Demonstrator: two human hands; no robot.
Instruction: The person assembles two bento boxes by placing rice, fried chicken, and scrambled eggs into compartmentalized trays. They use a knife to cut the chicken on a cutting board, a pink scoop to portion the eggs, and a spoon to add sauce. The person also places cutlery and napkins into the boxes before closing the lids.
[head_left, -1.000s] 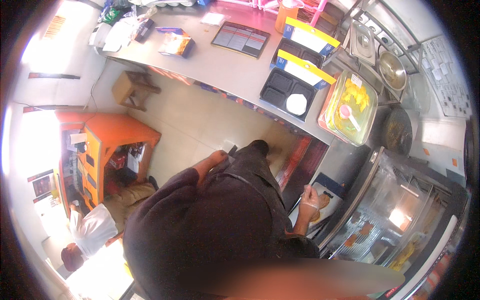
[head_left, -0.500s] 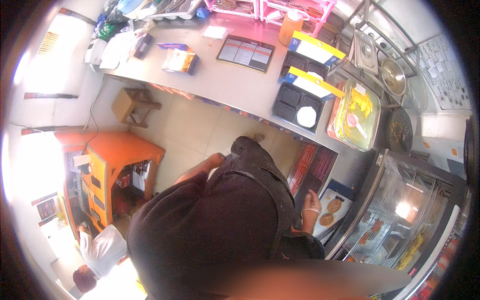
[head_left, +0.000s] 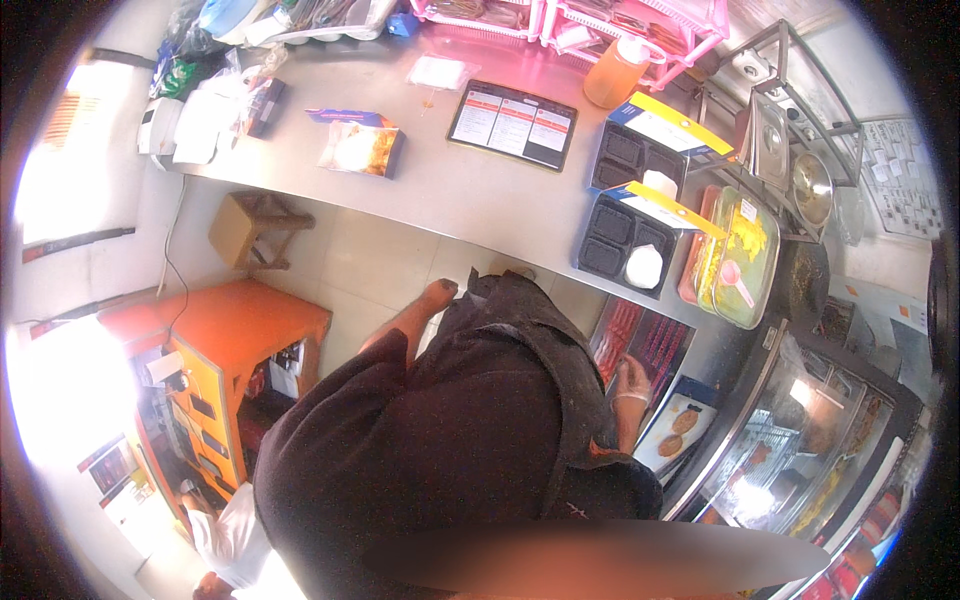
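Note:
My left hand (head_left: 438, 297) hangs beside the dark apron (head_left: 535, 330), its fingers curled in and nothing visible in them. On the other side, my right hand (head_left: 631, 382), apparently in a thin clear glove, is over or beside the near ends of two long trays with red contents (head_left: 618, 340). Its fingers are loosely bent and partly apart, with nothing seen between them. Close to its right lies a pale tray with two round brown patties (head_left: 678, 432). Whether the right hand touches a tray edge cannot be made out.
On the steel counter (head_left: 400, 210) stand a tablet (head_left: 512, 125), a printed box (head_left: 362, 150), two black compartment trays in sleeves (head_left: 610, 245) and a tub with yellow food (head_left: 745, 255). A glass-fronted cabinet (head_left: 790, 440) is at right, an orange table (head_left: 255, 310) at left. Another person (head_left: 232, 535) is at lower left.
My right hand has moved up toward the red-filled trays, and its fingers are closer together. My left hand has risen a little. The view has shifted, and the other person sits lower in it.

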